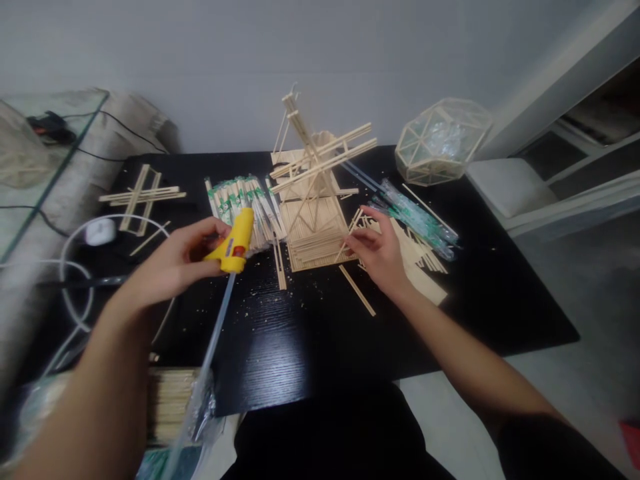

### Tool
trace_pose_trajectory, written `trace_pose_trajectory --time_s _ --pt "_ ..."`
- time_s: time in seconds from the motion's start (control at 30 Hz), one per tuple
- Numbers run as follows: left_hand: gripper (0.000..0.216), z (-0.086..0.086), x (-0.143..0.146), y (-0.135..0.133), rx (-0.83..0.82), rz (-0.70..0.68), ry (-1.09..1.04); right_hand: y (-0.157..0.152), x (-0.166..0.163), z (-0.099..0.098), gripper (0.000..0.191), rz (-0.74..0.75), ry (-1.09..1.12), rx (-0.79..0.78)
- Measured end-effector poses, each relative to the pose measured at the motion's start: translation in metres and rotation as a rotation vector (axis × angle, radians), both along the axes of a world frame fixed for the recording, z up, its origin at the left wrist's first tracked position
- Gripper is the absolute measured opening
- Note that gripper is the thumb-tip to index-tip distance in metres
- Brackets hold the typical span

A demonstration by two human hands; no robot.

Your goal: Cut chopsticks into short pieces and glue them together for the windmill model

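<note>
My left hand (pixel 187 257) is wrapped around a yellow hot glue gun (pixel 237 241), and a long translucent glue stick (pixel 219 327) trails from its back end toward me. My right hand (pixel 377 250) has its fingers closed on a thin wooden stick (pixel 344 249), tilted near the front right of a slatted wooden base (pixel 320 261). On that base stands a windmill-like model (pixel 315 167) with crossed blades of paired sticks. Loose sticks (pixel 317 245) are piled at the base's front. One stick (pixel 357 291) lies on the table below my right hand.
Packaged chopsticks (pixel 243 200) and a crossed stick frame (pixel 141 197) lie left on the black table (pixel 320 347). At right are plastic-wrapped bundles (pixel 415 217), a thin wooden sheet (pixel 425 283) and a faceted clear-panelled polyhedron (pixel 443 141). White cable (pixel 65 257) loops at left beside a glass pane (pixel 55 167).
</note>
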State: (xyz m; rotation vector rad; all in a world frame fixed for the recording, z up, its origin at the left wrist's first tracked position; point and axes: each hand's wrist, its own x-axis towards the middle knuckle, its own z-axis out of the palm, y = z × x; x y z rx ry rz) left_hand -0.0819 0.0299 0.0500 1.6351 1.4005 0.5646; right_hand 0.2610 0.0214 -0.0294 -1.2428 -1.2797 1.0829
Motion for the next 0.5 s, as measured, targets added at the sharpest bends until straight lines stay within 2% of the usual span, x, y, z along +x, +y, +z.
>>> trace_pose_trajectory --time_s 0.07,0.17,0.3,0.5 --pt "0.045 0.002 0.002 -0.002 -0.038 -0.059 -0.058 -0.001 -0.001 0.001 0.071 0.006 0.010 -0.006" --pt "0.036 0.001 0.007 -0.005 0.042 -0.114 -0.028 -0.003 -0.003 0.005 0.072 0.013 0.023 -0.013" --pt "0.025 -0.007 0.014 -0.007 0.105 -0.129 -0.023 -0.005 -0.004 0.007 0.066 0.025 0.041 -0.005" --pt "0.021 -0.019 0.024 -0.007 0.183 -0.171 -0.054 -0.005 -0.005 0.009 0.071 0.030 0.059 -0.025"
